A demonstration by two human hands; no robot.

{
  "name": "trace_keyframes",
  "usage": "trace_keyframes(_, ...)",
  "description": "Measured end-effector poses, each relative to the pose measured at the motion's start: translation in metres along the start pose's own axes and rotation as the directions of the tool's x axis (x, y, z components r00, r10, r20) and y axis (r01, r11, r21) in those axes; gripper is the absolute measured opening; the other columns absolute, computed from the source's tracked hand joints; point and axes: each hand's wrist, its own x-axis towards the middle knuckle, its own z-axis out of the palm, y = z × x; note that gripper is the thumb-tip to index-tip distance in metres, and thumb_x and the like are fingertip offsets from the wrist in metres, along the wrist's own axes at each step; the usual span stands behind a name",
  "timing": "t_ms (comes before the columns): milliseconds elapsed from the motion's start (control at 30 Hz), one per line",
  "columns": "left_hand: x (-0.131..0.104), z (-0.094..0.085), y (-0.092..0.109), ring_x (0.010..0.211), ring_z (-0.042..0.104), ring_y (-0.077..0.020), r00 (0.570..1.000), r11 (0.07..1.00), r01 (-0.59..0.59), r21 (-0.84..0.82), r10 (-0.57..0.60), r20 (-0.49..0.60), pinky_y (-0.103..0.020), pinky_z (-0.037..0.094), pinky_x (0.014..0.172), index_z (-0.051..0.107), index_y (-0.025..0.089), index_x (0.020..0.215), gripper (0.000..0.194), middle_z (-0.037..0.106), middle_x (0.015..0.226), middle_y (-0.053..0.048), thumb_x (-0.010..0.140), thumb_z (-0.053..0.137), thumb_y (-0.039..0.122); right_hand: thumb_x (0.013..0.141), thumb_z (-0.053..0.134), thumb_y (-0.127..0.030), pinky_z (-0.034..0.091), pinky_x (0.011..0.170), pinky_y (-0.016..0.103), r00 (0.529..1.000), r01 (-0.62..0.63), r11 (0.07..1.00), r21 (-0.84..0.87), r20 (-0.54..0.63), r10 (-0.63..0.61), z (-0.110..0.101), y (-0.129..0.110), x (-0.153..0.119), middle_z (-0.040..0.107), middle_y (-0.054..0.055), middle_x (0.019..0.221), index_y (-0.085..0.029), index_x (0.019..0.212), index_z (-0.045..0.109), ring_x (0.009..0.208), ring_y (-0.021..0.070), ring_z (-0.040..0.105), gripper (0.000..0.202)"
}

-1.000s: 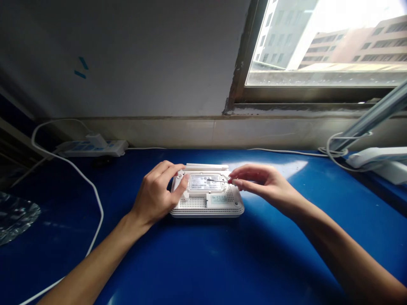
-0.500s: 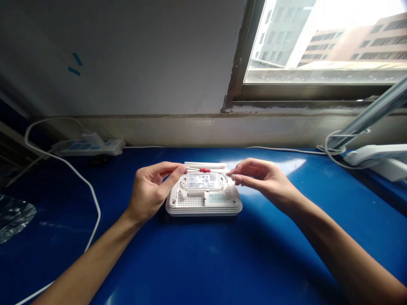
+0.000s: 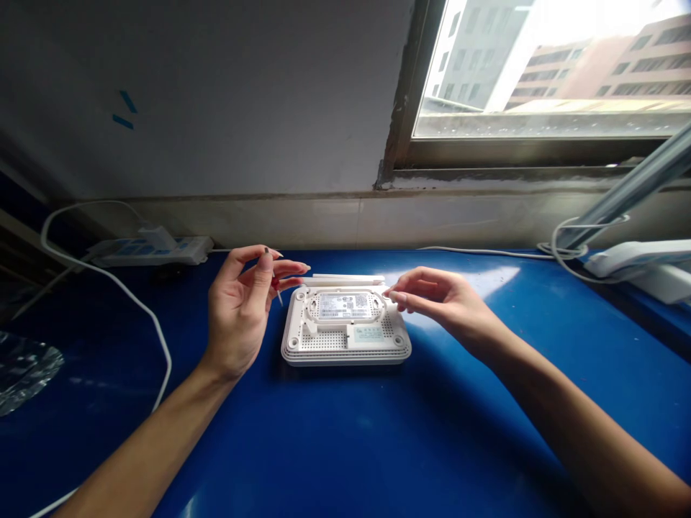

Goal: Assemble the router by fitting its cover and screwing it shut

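Observation:
A white router point(image 3: 345, 338) lies bottom side up on the blue table, its labels and vent holes facing me. Its white antenna point(image 3: 348, 278) runs along the far edge. My left hand point(image 3: 242, 309) is raised at the router's left, closed on a thin screwdriver point(image 3: 276, 282) with a red middle and metal shaft. Fingers hide much of that tool. Over the router's right far corner, my right hand point(image 3: 435, 298) has thumb and forefinger pinched together. Whatever lies between those fingertips, if anything, is too small to make out.
A power strip point(image 3: 156, 248) with a plugged-in white adapter stands at the back left, and its white cable point(image 3: 156, 324) loops down the left side. Clear plastic point(image 3: 26, 370) lies at the left edge. A metal lamp arm point(image 3: 620, 194) and white base stand at the right.
The screwdriver, which stretched sideways between both hands above the router, has swung leftward and upright in my left hand. My right hand has stayed nearly in place.

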Motion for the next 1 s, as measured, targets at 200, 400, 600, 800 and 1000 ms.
trace_keyframes(200,-0.007,0.005,-0.001,0.084,0.075,-0.0142,0.987,0.977,0.145,-0.158,-0.132,0.095,-0.028,0.061,0.085,0.058,0.029,0.105,0.022,0.077,0.084,0.006,0.098,0.072,0.044,0.074,0.089,-0.056,0.058,0.081,0.037,1.0,-0.001,0.999,-0.04,0.014,0.002,0.002,0.001,0.001,0.079,0.008,0.091,-0.02,0.087,0.075,0.083,0.0231,0.072,0.041)
trace_keyframes(400,-0.016,0.011,-0.009,0.094,0.078,-0.0192,0.958,0.969,0.23,-0.086,-0.211,0.192,-0.037,0.06,0.099,0.059,0.027,0.106,0.026,0.08,0.088,0.001,0.095,0.076,0.043,0.074,0.088,-0.058,0.06,0.082,0.038,0.999,-0.023,0.999,-0.039,0.021,0.024,0.003,0.001,0.001,0.08,0.009,0.094,-0.02,0.086,0.074,0.087,0.0256,0.074,0.043)
trace_keyframes(600,-0.019,0.002,-0.009,0.098,0.08,-0.0255,0.932,0.953,0.116,0.281,-0.202,0.3,-0.033,0.063,0.084,0.067,0.027,0.116,0.023,0.084,0.099,-0.005,0.097,0.074,0.036,0.076,0.088,-0.056,0.06,0.083,0.038,0.999,-0.022,0.999,-0.028,0.027,0.023,0.002,0.003,0.001,0.081,0.009,0.096,-0.02,0.087,0.073,0.088,0.0249,0.074,0.041)
trace_keyframes(800,-0.017,-0.007,-0.008,0.104,0.079,-0.0292,0.893,0.912,-0.02,0.41,-0.168,0.417,-0.036,0.063,0.092,0.08,0.026,0.118,0.026,0.084,0.107,-0.007,0.092,0.079,0.031,0.075,0.089,-0.056,0.06,0.087,0.039,0.999,-0.039,0.999,-0.013,0.022,0.039,0.0,0.002,0.001,0.082,0.01,0.101,-0.02,0.088,0.074,0.095,0.0274,0.075,0.041)
trace_keyframes(1000,-0.018,-0.007,-0.018,0.104,0.079,-0.0266,0.862,0.864,-0.282,0.417,0.037,0.506,-0.035,0.063,0.095,0.083,0.027,0.117,0.025,0.082,0.115,-0.006,0.094,0.075,0.022,0.076,0.09,-0.048,0.056,0.101,0.042,0.997,-0.045,0.998,0.045,0.057,0.042,-0.004,0.001,0.0,0.08,0.011,0.115,-0.02,0.103,0.082,0.114,0.0311,0.072,0.039)
